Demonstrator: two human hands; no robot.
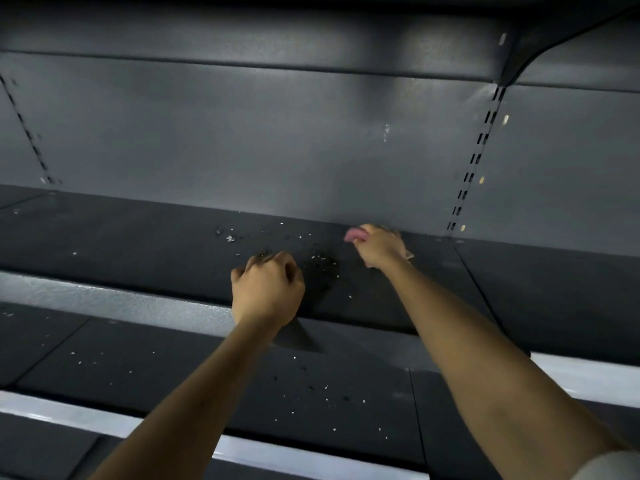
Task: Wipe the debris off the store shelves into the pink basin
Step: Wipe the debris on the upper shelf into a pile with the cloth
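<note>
While debris [322, 258] lies scattered mid-shelf between our hands, pink basin stays out of view — crumbs swept past front edge of shelf [138, 244] would likely drop onto lower shelf [173, 368], already speckled. Two shelves, two hands: left hand [266, 289] curled closed, contents unclear; right hand [377, 245] gripping pink cloth [354, 234] at shelf's back edge.

The right hand [375, 245], at the far edge of the shelf [138, 237], is motion-blurred; the pink thing [355, 234] in it is smeared, so its shape cannot be told. The left hand's [266, 289] curled fingers hide whatever lies under them. Debris flecks [322, 258] are too small to identify. Both forearms are cut off by the bottom edge.
</note>
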